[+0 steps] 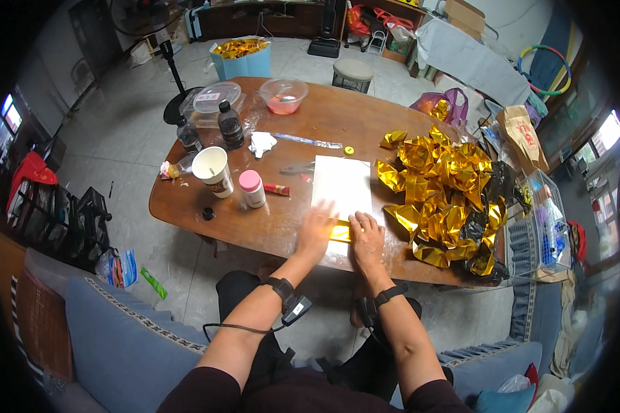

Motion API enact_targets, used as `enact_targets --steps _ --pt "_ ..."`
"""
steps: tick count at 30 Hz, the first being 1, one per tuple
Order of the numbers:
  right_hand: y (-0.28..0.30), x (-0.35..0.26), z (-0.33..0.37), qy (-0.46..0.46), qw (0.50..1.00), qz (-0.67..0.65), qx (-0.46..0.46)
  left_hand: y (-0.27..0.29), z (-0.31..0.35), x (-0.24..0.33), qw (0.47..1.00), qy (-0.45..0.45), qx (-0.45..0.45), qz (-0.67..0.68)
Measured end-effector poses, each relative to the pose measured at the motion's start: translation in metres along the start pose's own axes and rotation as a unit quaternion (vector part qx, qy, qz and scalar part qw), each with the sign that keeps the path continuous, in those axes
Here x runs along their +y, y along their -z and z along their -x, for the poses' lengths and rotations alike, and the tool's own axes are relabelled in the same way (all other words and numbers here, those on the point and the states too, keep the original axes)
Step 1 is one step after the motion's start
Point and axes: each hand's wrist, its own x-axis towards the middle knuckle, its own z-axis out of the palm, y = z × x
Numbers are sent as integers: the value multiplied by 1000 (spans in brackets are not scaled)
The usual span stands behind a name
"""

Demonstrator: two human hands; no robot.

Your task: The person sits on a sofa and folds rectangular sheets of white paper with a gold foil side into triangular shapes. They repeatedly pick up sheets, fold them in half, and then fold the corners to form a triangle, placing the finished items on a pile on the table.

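A strip of folded gold foil paper [340, 232] lies near the front edge of a white sheet [342, 182] on the wooden table. My left hand [314, 233] is at the strip's left end, its fingers smeared by motion. At the right end, the bent fingers of my right hand [368, 239] close over the foil and press it down. Folded gold foil pieces [437, 189] are heaped on the table to the right of my hands. Scissors [297, 168] lie by the sheet's left edge, partly hard to make out.
Left of the sheet stand a paper cup [213, 173], a pink-lidded white bottle [252, 189] and dark bottles [230, 125]. A red tube [276, 189] lies nearby. Farther back are a clear bowl [283, 96] of pink liquid and a blue bin [241, 65] of gold foil.
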Motion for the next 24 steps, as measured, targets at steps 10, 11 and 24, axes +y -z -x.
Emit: enact_targets --steps 10,11,24 --pt "12 7 16 38 980 -106 -167 42 -1 24 956 20 -184 229" --pt "23 11 13 45 968 -105 -222 44 -4 24 952 26 -180 246" --pt "42 26 2 251 960 29 -123 29 -6 39 975 41 -201 89"
